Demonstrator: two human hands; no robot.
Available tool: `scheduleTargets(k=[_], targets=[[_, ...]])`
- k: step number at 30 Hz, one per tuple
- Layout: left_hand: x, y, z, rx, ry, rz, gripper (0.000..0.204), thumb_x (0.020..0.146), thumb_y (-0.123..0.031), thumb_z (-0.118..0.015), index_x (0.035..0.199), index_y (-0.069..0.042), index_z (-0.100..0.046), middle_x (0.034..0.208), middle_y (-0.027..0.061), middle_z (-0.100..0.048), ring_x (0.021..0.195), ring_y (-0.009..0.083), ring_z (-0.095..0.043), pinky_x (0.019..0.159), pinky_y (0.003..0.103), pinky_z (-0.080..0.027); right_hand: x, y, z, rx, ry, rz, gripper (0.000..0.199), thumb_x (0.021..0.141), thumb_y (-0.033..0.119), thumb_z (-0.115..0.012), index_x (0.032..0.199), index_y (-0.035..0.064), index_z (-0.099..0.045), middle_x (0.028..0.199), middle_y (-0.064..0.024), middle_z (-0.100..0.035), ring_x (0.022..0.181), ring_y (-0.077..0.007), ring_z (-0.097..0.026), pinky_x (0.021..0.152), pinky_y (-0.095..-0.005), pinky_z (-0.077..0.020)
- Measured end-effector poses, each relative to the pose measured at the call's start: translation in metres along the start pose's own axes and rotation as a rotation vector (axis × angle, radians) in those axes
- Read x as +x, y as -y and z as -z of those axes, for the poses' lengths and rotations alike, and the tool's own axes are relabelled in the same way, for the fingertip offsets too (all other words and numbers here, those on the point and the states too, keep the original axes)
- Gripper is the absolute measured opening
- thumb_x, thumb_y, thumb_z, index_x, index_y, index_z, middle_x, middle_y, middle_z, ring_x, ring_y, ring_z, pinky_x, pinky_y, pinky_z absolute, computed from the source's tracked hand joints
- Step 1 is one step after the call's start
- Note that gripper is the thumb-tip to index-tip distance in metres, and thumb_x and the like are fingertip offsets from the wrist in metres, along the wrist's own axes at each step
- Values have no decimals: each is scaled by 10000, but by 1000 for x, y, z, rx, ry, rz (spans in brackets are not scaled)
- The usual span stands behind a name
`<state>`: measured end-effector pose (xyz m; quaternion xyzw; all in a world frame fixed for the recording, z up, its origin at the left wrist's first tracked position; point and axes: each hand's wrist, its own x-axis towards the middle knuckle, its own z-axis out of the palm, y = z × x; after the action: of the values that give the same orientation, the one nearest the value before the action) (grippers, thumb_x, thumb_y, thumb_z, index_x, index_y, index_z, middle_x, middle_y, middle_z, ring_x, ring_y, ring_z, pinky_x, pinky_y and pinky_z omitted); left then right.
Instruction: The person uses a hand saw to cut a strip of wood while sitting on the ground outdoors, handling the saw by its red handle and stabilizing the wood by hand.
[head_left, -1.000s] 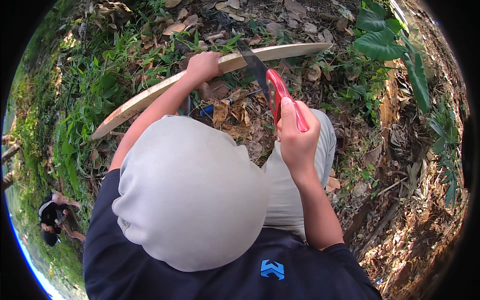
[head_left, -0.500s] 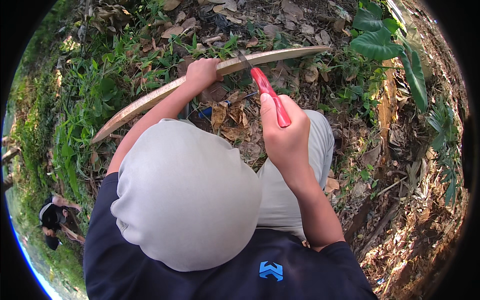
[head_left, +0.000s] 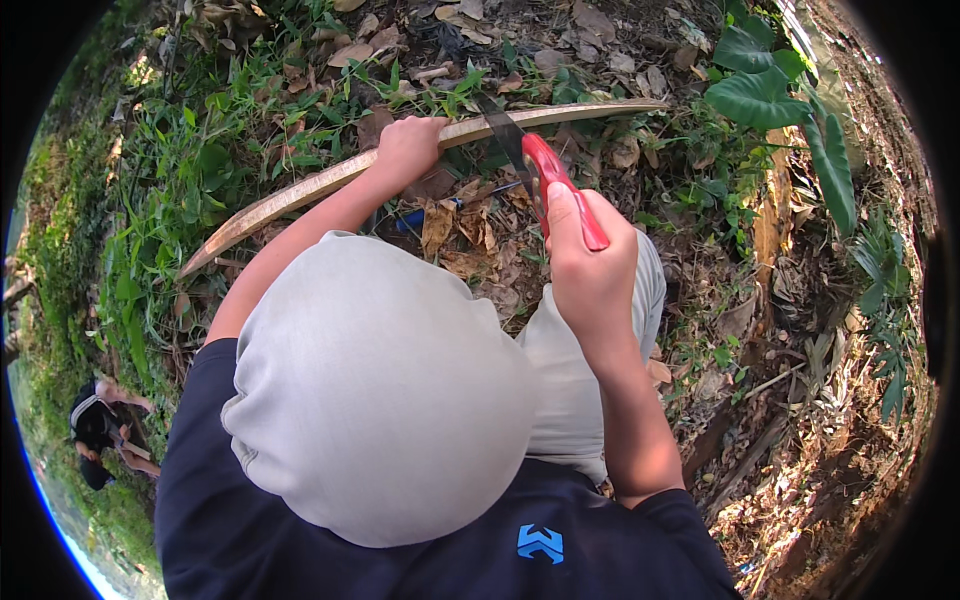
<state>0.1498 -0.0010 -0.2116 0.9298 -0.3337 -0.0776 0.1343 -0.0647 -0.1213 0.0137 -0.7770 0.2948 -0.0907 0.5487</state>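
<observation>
My left hand (head_left: pixel 408 147) grips a long pale strip of split wood (head_left: pixel 300 192) that runs from lower left to upper right above the ground. My right hand (head_left: pixel 592 262) is closed around the red handle of a hand saw (head_left: pixel 560 185). Its dark blade (head_left: pixel 503 135) lies across the strip just to the right of my left hand. My grey cap hides much of my lap and the ground below.
Dry leaves (head_left: pixel 470 225), grass (head_left: pixel 180 180) and twigs cover the ground. Broad green leaves (head_left: pixel 790 110) grow at the upper right. A blue-handled object (head_left: pixel 412 218) lies under the strip. Another person (head_left: pixel 100 430) crouches at the far lower left.
The saw has slid forward then back across the wooden strip, my right hand moving with it. My left hand has kept its hold on the strip.
</observation>
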Motion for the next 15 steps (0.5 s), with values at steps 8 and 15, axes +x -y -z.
scheduleTargets(k=[8,15], targets=[[-4,8,0,-34,-69,-47,304,815,-118,-645,1093,-163,-759,874,153,-748,831,349,-738,709,467,-593,-46,20,43,36,54,-77,252,1030,145,-619,818,11,-602,647,41,-466,599,-20,-387,510,-261,-311],[4,4,0,-17,-51,-51,310,812,-119,-647,1102,-161,-751,862,151,-745,833,349,-739,708,469,-592,-14,1,2,-31,4,28,267,1030,159,-617,811,7,-595,615,19,-475,581,-42,-398,500,-285,-326]])
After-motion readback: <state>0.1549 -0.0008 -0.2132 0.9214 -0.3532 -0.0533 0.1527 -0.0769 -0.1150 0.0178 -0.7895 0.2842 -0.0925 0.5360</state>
